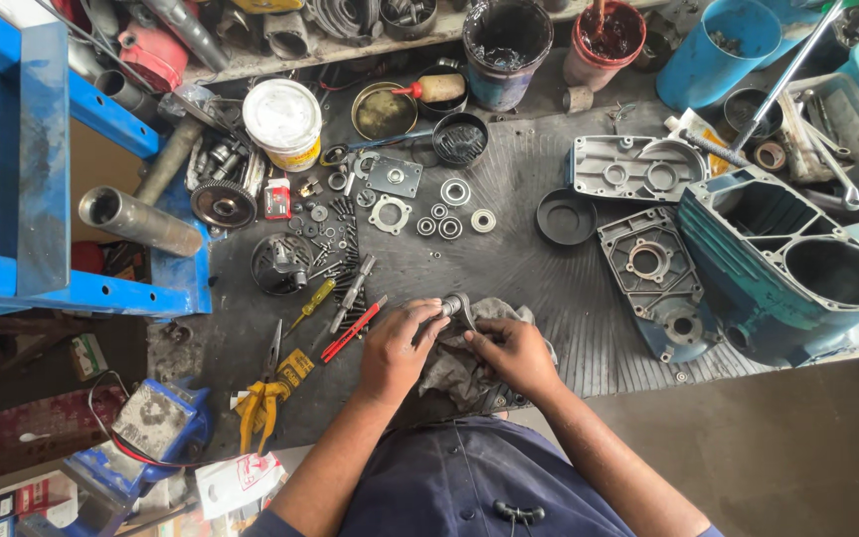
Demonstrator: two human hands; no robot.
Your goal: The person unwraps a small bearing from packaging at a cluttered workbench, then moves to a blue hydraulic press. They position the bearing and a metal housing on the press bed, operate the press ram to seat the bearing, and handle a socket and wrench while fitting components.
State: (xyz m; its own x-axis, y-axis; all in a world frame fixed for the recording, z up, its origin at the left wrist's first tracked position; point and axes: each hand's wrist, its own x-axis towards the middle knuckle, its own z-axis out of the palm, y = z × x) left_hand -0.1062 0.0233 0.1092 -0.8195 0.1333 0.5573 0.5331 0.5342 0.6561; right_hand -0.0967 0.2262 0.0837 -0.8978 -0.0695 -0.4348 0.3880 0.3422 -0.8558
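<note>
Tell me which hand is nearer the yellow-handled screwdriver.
Left. The left hand sits just right of the yellow-handled screwdriver, with red-handled tools between them. The right hand is farther right, on the grey rag.

Five loose ring bearings (450,228) lie on the tabletop (519,268), with two flat grey cover plates (633,166), one teal motor housing (782,264) and one black round cap (566,217) to the right. One white tub (283,121), two dark paint pots (506,38), one blue cup (718,38), one toothed gear (223,203), one yellow-handled screwdriver (312,301) and one pair of yellow-handled pliers (262,393) also show.
</note>
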